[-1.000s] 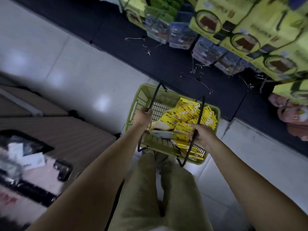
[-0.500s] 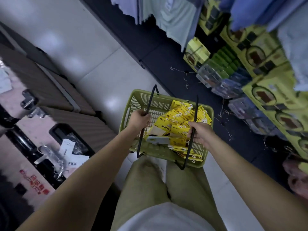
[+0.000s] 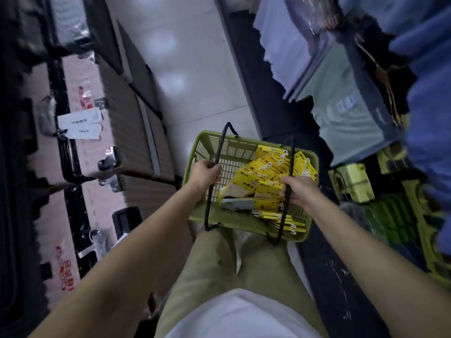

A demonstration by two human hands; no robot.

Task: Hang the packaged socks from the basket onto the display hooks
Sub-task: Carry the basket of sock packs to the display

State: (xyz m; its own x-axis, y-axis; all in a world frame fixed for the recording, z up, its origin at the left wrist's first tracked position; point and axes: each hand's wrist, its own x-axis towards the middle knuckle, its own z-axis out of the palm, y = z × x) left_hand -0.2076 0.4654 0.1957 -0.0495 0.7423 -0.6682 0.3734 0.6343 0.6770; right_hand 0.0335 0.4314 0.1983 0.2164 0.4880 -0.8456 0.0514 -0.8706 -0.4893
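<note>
Taupe ribbed suitcases (image 3: 127, 123) line the far left, lying side by side with pink ones wrapped in clear film (image 3: 46, 167); white paper tags (image 3: 80, 124) hang from one handle; beside them runs a pale tiled floor (image 3: 188, 69), glossy with soft reflections. Toward the middle, the left hand (image 3: 205, 174) curls tightly round the left black wire handle (image 3: 222, 142) of a green plastic basket (image 3: 244, 225), knuckles up; the basket hangs in front of the person's khaki trousers (image 3: 212, 276), above the floor, with a white shirt hem (image 3: 239, 318) at the bottom edge of the view. Inside the basket lie the packaged socks (image 3: 268, 167), flat yellow packs with small white hangers, heaped loosely toward its right and near side, some fanned out and some slipping down along the near wall; the left part of the basket's slotted floor shows bare. Next comes the right hand (image 3: 296, 191), its fingers wrapped firmly round the right black wire handle (image 3: 292, 157), just above the heap; whether it touches the packs I cannot tell. Right of the basket a dark plinth (image 3: 336, 276) borders the floor; above it hang pale blue tops (image 3: 280, 32), then a mint green top (image 3: 346, 113) with a printed label; below those sit yellow-green boxed goods (image 3: 353, 181) and blurred green packs (image 3: 390, 215); at the far right edge a bright blue garment (image 3: 427, 93) fills the frame, out of focus.
</note>
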